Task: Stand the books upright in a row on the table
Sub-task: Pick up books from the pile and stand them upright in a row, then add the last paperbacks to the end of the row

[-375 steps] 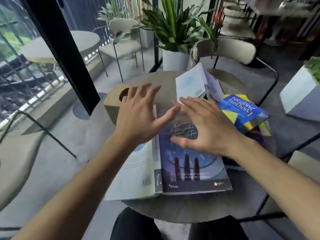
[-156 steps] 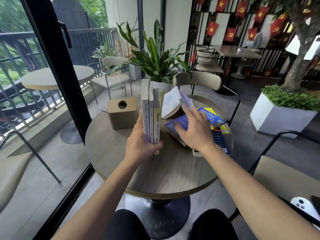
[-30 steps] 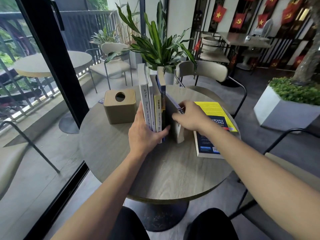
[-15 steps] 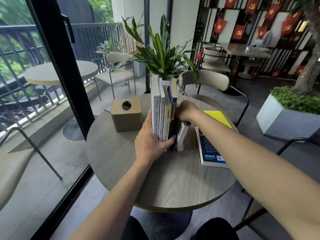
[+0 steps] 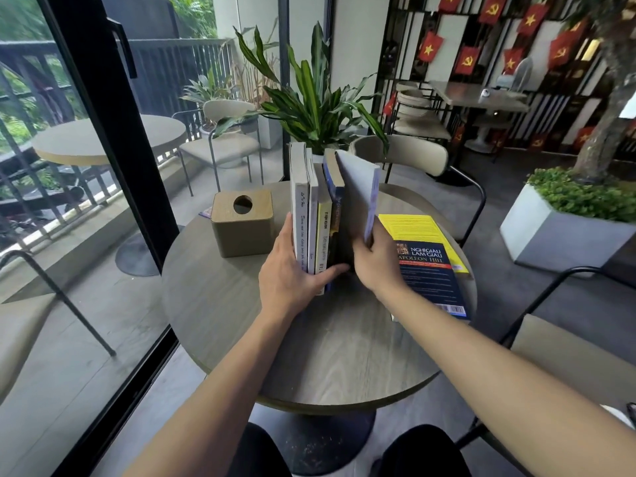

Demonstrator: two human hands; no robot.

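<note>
Several books (image 5: 311, 218) stand upright in a row, spines toward me, in the middle of the round wooden table (image 5: 241, 339). My left hand (image 5: 292, 273) presses flat against the row's left side and near edge, steadying it. My right hand (image 5: 375, 263) grips the lower edge of a grey-covered book (image 5: 358, 197), which leans against the right end of the row. A blue and yellow book (image 5: 426, 263) lies flat on the table to the right, with another book partly hidden under it.
A wooden tissue box (image 5: 242, 223) stands left of the row. A potted plant (image 5: 316, 105) and a chair (image 5: 409, 156) are behind the table. A glass door frame (image 5: 103, 132) runs along the left. Another chair (image 5: 568, 356) is at my right.
My right hand has raised the grey-covered book from low beside the row to nearly upright against its right end. My left hand has kept holding the row.
</note>
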